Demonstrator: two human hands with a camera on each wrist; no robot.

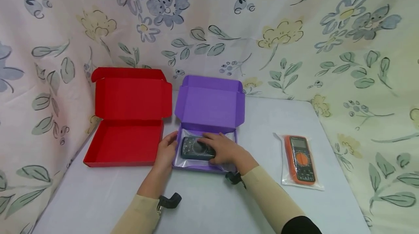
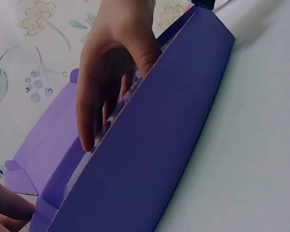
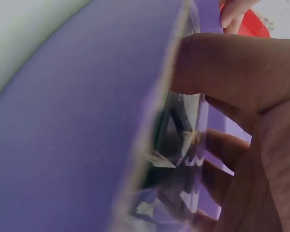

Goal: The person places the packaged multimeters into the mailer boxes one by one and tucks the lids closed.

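A dark multimeter [image 1: 190, 148] in a clear plastic bag [image 1: 184, 163] lies inside the open purple box [image 1: 199, 167]. My right hand [image 1: 226, 150] reaches over the box from the right and grips the multimeter by its right end, thumb on the near side and fingers over the far side. In the left wrist view this hand [image 2: 118, 53] comes down into the purple box, its fingertips partly hidden behind the front wall. My left hand [image 1: 165, 154] rests against the box's left side wall, fingers touching near the lid hinge.
An open red box [image 1: 126, 143] stands left of the purple one, its lid up. On the right of the white table [image 1: 262, 117] lies an orange multimeter [image 1: 300, 159] in a clear bag. Flowered cloth [image 1: 203, 15] hangs behind the table.
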